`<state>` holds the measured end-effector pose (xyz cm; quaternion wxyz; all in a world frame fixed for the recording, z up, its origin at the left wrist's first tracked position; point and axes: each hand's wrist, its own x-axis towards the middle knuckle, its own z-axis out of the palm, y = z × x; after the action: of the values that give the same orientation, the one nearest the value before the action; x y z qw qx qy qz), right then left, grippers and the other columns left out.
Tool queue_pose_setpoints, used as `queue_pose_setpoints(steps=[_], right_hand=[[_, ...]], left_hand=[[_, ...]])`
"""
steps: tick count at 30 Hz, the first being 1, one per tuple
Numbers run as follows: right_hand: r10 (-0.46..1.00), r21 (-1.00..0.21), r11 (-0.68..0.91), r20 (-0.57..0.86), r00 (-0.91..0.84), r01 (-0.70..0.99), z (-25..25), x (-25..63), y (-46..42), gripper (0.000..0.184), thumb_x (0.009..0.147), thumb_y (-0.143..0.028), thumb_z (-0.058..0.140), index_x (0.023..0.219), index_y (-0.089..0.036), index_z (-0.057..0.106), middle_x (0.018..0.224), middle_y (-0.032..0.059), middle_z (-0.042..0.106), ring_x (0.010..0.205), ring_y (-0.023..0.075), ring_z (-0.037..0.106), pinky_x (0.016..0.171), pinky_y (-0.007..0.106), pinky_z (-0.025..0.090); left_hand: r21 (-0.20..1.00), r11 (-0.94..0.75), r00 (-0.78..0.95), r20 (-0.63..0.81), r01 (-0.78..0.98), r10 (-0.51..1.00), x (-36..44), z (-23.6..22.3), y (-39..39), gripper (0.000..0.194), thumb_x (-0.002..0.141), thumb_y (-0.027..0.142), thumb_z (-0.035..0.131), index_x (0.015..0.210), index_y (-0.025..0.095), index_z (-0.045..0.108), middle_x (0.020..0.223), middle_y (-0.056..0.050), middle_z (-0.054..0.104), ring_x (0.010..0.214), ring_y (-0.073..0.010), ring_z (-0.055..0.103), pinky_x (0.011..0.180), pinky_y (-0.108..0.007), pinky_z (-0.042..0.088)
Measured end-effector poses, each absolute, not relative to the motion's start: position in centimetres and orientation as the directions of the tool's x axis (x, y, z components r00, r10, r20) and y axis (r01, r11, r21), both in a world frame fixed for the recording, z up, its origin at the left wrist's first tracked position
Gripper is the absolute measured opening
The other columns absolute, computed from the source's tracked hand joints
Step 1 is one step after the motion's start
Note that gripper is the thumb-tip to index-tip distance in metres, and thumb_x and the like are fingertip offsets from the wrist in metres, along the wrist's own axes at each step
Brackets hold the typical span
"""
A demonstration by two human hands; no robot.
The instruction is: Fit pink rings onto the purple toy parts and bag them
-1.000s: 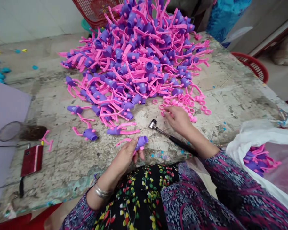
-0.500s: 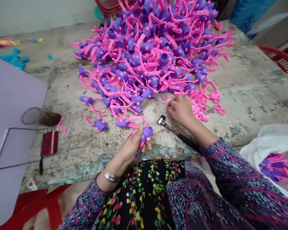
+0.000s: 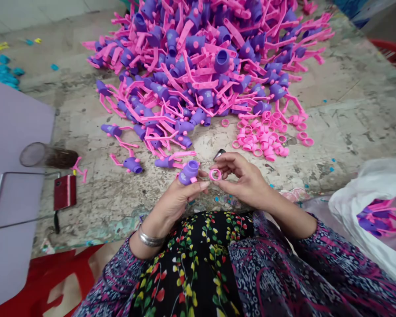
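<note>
My left hand [image 3: 176,196] is closed on a purple and pink toy piece [image 3: 188,171], its round mouth turned up. My right hand [image 3: 242,178] pinches a small pink ring [image 3: 215,174] just right of that piece, a finger's width away. Both hands hover over the near edge of the worn table [image 3: 333,127]. A loose heap of pink rings [image 3: 267,134] lies beyond my right hand. The head of a small hammer [image 3: 219,153] peeks out behind my right fingers. A big pile of purple and pink pieces [image 3: 204,61] covers the far middle.
A white plastic bag [image 3: 366,207] with more pieces sits at the right. A red phone [image 3: 65,192] and a clear cup [image 3: 41,155] lie at the left beside a lilac sheet [image 3: 9,145]. A red basket rim [image 3: 394,52] shows far right.
My right hand left the ring heap and came back toward my left hand with one pink ring pinched. My left hand raised the purple piece. The view tilted down.
</note>
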<state>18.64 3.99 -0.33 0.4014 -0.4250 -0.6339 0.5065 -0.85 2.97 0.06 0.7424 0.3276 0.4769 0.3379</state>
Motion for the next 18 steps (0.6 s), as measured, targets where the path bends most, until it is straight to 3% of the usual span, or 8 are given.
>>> queue_pose_setpoints(steps=[5,12,18], right_hand=[[0.924,-0.984,0.137,0.084,-0.374,0.116,-0.2,18.25,3.65,0.041,0.082,-0.02,0.068,0.119,-0.023,0.052,0.105,0.0065,0.071,0.091,0.0184,0.069,0.077,0.033,0.055],[0.931,-0.99,0.091,0.046,-0.362,0.108,-0.18,18.12,3.17,0.039,0.082,-0.021,0.069,0.119,-0.023,0.059,0.103,0.0057,0.072,0.088,0.0178,0.069,0.079,0.034,0.057],[0.867,-0.917,0.3,0.147,-0.476,0.262,-0.45,18.65,3.18,0.023,0.09,-0.024,0.066,0.112,-0.025,0.069,0.105,0.0044,0.073,0.094,0.0179,0.069,0.085,0.035,0.055]], left_hand=[[0.782,0.582,0.305,-0.511,-0.225,0.804,-0.4,0.36,2.9,0.023,0.07,0.026,0.079,0.086,0.014,0.068,0.066,0.002,0.061,0.048,-0.0035,0.037,0.044,-0.02,0.02],[0.766,0.601,0.309,-0.529,-0.227,0.79,-0.59,-0.23,2.39,0.015,0.075,0.022,0.075,0.085,0.013,0.068,0.068,0.001,0.063,0.048,-0.0024,0.036,0.044,-0.018,0.025],[0.771,0.593,0.32,-0.515,-0.231,0.795,-0.44,-0.2,2.24,0.013,0.073,0.023,0.074,0.076,0.014,0.066,0.055,0.005,0.053,0.045,-0.0037,0.035,0.051,-0.021,0.036]])
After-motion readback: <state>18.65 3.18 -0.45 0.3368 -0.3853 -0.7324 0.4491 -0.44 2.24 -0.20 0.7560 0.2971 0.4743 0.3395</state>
